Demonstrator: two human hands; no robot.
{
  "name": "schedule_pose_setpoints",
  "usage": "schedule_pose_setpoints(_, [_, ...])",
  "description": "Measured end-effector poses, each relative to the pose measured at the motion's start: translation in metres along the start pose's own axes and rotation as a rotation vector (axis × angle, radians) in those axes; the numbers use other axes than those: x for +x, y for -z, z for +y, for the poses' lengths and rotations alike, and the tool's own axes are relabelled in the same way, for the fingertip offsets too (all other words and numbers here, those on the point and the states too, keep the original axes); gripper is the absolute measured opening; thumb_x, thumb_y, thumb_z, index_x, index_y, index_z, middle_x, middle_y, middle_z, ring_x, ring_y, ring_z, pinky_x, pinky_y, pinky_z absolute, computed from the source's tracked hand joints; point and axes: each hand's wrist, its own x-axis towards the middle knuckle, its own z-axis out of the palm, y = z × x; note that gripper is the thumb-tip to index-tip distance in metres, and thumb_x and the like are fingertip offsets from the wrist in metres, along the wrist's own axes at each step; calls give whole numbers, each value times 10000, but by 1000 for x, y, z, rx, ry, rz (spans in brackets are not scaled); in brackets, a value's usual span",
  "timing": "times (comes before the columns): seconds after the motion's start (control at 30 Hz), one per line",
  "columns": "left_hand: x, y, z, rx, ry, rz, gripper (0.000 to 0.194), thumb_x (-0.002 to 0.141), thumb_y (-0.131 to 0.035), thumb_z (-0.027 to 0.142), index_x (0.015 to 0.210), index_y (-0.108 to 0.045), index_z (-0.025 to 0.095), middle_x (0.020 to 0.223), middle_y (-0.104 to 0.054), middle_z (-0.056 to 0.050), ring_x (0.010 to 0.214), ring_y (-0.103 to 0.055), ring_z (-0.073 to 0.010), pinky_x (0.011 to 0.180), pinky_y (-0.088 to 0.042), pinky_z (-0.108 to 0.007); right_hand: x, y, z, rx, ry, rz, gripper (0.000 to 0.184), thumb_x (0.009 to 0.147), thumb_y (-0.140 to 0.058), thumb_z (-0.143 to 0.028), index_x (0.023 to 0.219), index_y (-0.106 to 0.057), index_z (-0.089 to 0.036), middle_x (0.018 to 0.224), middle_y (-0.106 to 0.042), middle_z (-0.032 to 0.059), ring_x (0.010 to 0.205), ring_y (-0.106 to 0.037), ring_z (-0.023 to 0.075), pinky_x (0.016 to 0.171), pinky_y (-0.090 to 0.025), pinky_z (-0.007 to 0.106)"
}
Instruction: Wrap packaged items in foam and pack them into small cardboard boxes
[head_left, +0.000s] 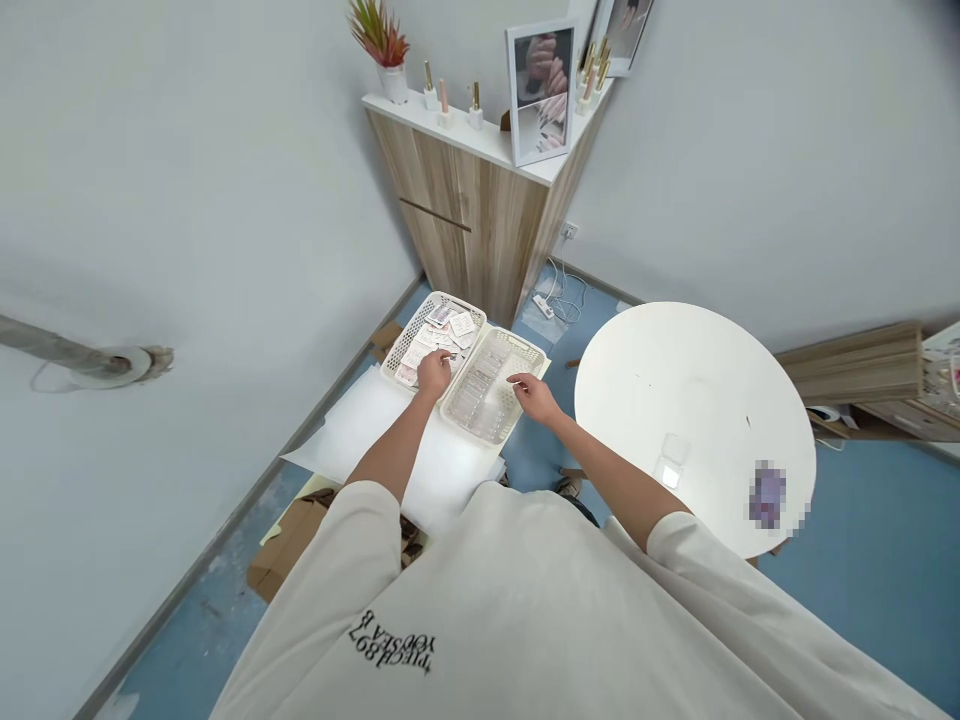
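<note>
Over the right edge of a white plastic basket (392,362) is my left hand (434,374), its fingers pinched together. Whatever is between those fingertips is too small to make out. Inside that basket lie many small printed packets (463,324). My right hand (534,398) hovers at the right side of a second cream basket (455,425), thumb and fingers drawn together. I cannot make out whether they hold anything. Rows of clear plastic cases (476,385) fill this second basket. Both baskets sit side by side on a white surface (360,425).
To the right stands a round white table (637,370) bearing a small clear open case (671,462) and a blurred-out purple item (767,495). Ahead is a wooden cabinet (480,230). A power strip (543,305) lies on the floor. At lower left sits a cardboard box (289,540).
</note>
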Motion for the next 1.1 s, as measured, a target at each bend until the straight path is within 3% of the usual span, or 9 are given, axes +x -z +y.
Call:
schedule_pose_setpoints(0.2, [24, -3, -20, 249, 59, -107, 326, 889, -543, 145, 1161, -705, 220, 1160, -724, -119, 1183, -579, -324, 1012, -384, -453, 3, 1, 2, -8, -53, 4, 321, 941, -450, -225, 1156, -687, -237, 1235, -679, 61, 1030, -646, 204, 914, -515, 347])
schedule_pose_setpoints(0.37, [30, -10, -23, 238, 63, -125, 283, 881, -556, 154, 1110, -705, 231, 1133, -724, -124, 1182, -563, -341, 1010, -339, -486, 2, 3, 6, -22, -80, 5, 317, 943, -459, -229, 1162, -688, -249, 1234, -683, 53, 1038, -646, 201, 927, -509, 344])
schedule_pose_setpoints(0.6, [35, 5, -11, 81, 68, 34, 231, 864, -547, 139, 992, -711, 240, 971, -739, -65, 1058, -613, -283, 972, -373, -438, 3, -2, 7, -11, -84, -23, 319, 946, -451, -242, 1162, -685, -246, 1247, -685, 52, 1055, -647, 207, 907, -516, 349])
schedule_pose_setpoints(0.77, [39, 25, -3, -189, -17, 207, 223, 856, -546, 148, 993, -714, 200, 940, -723, -50, 886, -646, -213, 882, -471, -356, 5, -9, -2, 26, -53, -36, 308, 937, -462, -244, 1142, -692, -250, 1217, -700, 51, 1049, -657, 209, 912, -520, 358])
schedule_pose_setpoints(0.93, [27, 23, 27, -496, -82, 169, 201, 814, -598, 161, 975, -715, 187, 955, -721, -52, 852, -654, -178, 822, -526, -309, 2, -5, -2, 114, -45, 15, 284, 916, -502, -293, 1123, -692, -255, 1172, -715, 44, 991, -672, 207, 897, -534, 375])
schedule_pose_setpoints(1.1, [-5, -20, 88, -698, -118, -41, 155, 757, -647, 126, 886, -714, 181, 887, -723, -46, 816, -667, -165, 837, -545, -317, -8, 14, 19, 236, -88, 200, 345, 854, -622, -392, 1159, -672, -239, 1136, -723, 59, 941, -686, 200, 909, -544, 378])
